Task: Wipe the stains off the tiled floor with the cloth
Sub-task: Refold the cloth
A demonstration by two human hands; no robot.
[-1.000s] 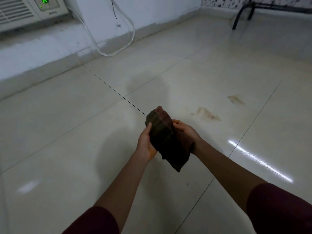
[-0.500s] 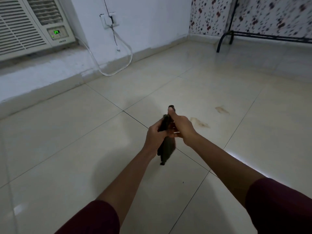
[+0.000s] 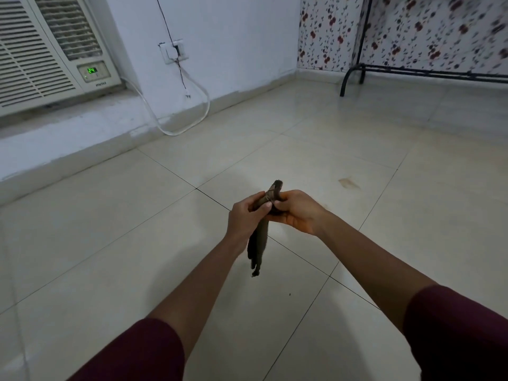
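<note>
Both hands were out in front of the person, held above the tiled floor (image 3: 110, 257) and pressed close together around a dark cloth (image 3: 259, 237). The left hand (image 3: 244, 215) had its fingers curled round the upper part of the bunched cloth, and the right hand (image 3: 298, 211) pinched the same part from the other side, thumb toward the left hand. A short tuft of the cloth stuck up above the two hands toward twelve o'clock, while the rest hung down in a narrow twist toward six o'clock, clear of the floor.

A brownish stain (image 3: 348, 182) lay on the tile at about two o'clock from the hands, well apart from the cloth. Whether another mark sat beside the right wrist, I could not tell.

Dark red sleeves (image 3: 461, 331) covered both upper arms. At ten o'clock a window air conditioner (image 3: 46, 48) showed a green "24" on its panel. A wall socket (image 3: 173, 50) sat at about eleven o'clock with a white cable (image 3: 203, 105) looping below it. At two o'clock a black metal rack (image 3: 412, 70) stood against floral wallpaper (image 3: 439, 31).
</note>
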